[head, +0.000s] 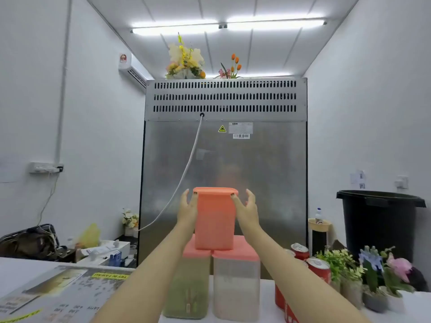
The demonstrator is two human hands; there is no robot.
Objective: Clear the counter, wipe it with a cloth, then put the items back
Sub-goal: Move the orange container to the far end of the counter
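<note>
Step in hand looks like the handling of the stacked storage tubs, though one frame cannot settle whether this belongs to clearing the counter or to putting items back. The coral-lidded tub (214, 226) sits directly between the two hands, upright. The left hand (187, 212) grips its left side and the right hand (248, 212) its right. Each thumb is pressed onto the front face just under the lid rim, with the fingers spread behind the upper corners. Some of the right hand's fingers seem to stand a little off the wall.

Below both hands, the tub's base meets the coral lids of two clear containers. One with green contents (186, 290) is under the left wrist and one with pale contents (235, 292) is under the right. The base straddles the seam between them. Whether its weight rests on them or is carried by the hands I cannot tell.

No cloth is in sight. The counter (21, 273) holds red drink cans (318, 268) and small potted plants (384, 278) to the right of the right hand, so I judge the wiping not yet done.

The next move calls for an even, two-sided squeeze and a level path. A straight lift would clear the lower lids without dragging them. If the tub is being set down, it should be centred over the seam before the hands let go.
</note>
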